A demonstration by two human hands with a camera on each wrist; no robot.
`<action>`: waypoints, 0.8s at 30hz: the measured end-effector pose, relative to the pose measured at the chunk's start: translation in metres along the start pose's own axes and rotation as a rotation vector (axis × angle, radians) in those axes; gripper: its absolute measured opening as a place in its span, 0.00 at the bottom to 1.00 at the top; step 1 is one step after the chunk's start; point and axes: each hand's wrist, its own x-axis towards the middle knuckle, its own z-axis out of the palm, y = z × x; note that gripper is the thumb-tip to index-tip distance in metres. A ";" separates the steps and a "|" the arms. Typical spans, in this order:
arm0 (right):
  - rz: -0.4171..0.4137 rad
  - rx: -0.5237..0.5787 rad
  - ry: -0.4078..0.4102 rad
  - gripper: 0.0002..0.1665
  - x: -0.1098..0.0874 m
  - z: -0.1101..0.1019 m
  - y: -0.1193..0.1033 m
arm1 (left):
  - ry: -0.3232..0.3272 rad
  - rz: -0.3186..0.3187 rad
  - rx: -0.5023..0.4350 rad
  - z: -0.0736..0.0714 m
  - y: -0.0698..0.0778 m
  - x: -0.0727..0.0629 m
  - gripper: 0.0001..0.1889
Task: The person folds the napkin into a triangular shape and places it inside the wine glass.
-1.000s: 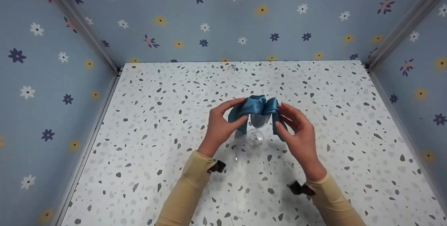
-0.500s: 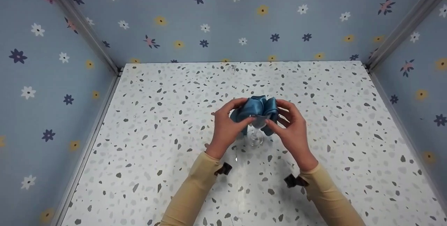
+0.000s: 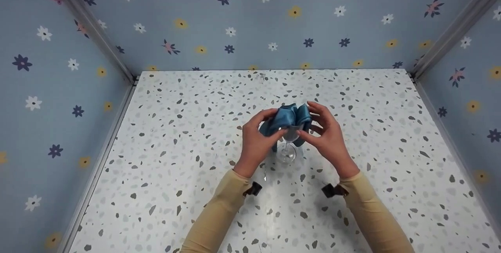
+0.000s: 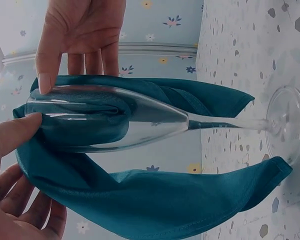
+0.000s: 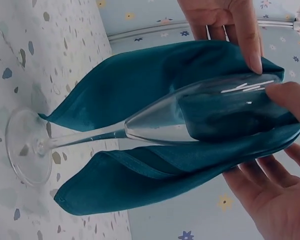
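A clear champagne flute (image 4: 160,122) stands upright on the speckled table. Tucked into its bowl is a shiny teal cloth napkin (image 3: 285,117), whose loose ends hang down outside on both sides, as the left wrist view shows. My left hand (image 3: 256,143) holds the napkin at the rim, thumb against the glass and fingers behind the cloth. On the opposite side my right hand (image 3: 330,137) grips likewise, its thumb (image 5: 285,95) on the flute near the rim. Folded cloth fills the upper bowl; the stem and round foot (image 5: 27,147) show below.
Pale blue flowered panels (image 3: 250,22) rise at the back and on both sides of the speckled white table (image 3: 176,128). Grey metal strips (image 3: 90,26) run along the corners. Dark camera mounts (image 3: 252,189) sit at both wrists.
Both hands have drawn inward, bringing their thumbs from the hanging cloth onto the flute near its rim. The napkin's right side has been pressed closer to the glass.
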 end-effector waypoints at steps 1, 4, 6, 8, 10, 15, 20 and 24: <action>0.001 -0.012 -0.011 0.43 0.000 -0.001 0.000 | -0.009 -0.002 0.000 -0.001 -0.001 0.000 0.24; 0.009 -0.044 -0.033 0.43 -0.001 -0.001 0.000 | -0.037 -0.010 -0.017 -0.002 -0.004 0.000 0.24; 0.012 -0.054 -0.039 0.43 -0.001 0.000 0.000 | -0.054 -0.026 -0.032 -0.002 -0.006 0.000 0.24; 0.007 -0.054 -0.039 0.43 0.000 0.000 0.001 | -0.065 -0.053 -0.048 -0.001 -0.017 0.000 0.24; 0.002 -0.049 -0.037 0.43 0.002 0.001 0.002 | -0.071 -0.076 -0.064 0.001 -0.029 0.001 0.24; 0.001 -0.048 -0.039 0.42 0.009 0.003 0.001 | -0.075 -0.098 -0.084 0.002 -0.052 0.004 0.25; -0.016 -0.055 -0.042 0.42 0.022 0.005 0.001 | -0.070 -0.069 -0.081 0.000 -0.057 0.015 0.25; -0.025 -0.076 -0.060 0.41 0.034 0.004 0.001 | -0.069 -0.052 -0.081 0.000 -0.064 0.025 0.24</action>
